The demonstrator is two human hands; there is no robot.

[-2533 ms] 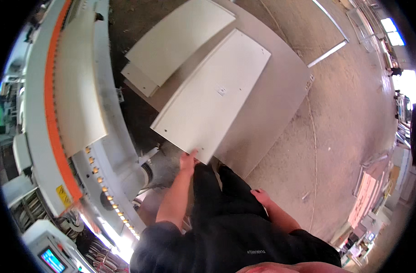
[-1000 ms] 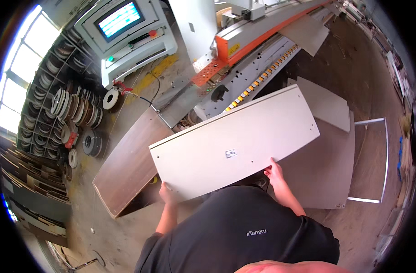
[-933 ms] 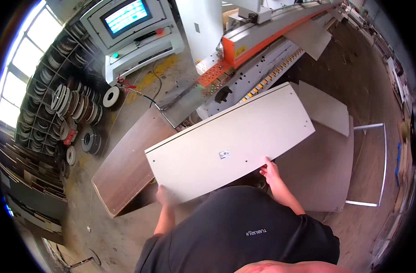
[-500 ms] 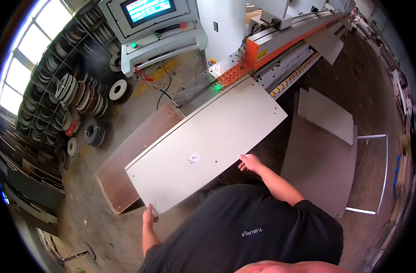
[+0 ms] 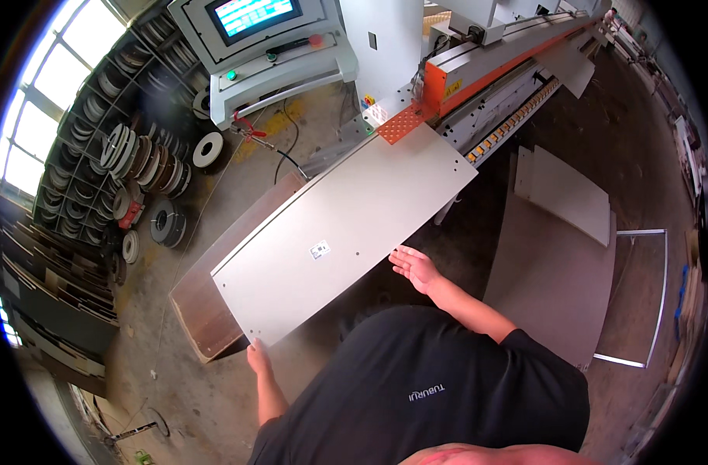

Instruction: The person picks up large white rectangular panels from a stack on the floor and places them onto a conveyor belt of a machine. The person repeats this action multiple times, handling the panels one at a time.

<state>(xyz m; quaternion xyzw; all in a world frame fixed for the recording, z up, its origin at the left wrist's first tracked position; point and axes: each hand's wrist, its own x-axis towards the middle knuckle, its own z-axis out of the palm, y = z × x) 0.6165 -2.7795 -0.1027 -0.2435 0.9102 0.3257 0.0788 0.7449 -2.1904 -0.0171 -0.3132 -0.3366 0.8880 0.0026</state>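
Note:
A long white panel (image 5: pixel 346 225) with drilled holes and a small printed label (image 5: pixel 319 249) slants across the middle. Its far right end sits against the orange perforated guard (image 5: pixel 404 124) of the machine. At the panel's near left corner is my left hand (image 5: pixel 258 358), closed on the edge; its fingers are partly hidden. My right hand (image 5: pixel 414 268) is open, fingers stretched out flat, with the tips at the panel's near long edge.
Beyond the panel lies a brown board (image 5: pixel 206 310). The control console (image 5: pixel 284 70) with its lit screen stands at the far side. Racks of edging rolls (image 5: pixel 144 159) fill the left. Grey boards (image 5: pixel 555 263) and a white metal frame (image 5: pixel 660 302) lie to the right.
The panel has shifted slightly toward the left and near side in the picture, its far end now under the guard. My right hand has opened from its hold on the edge.

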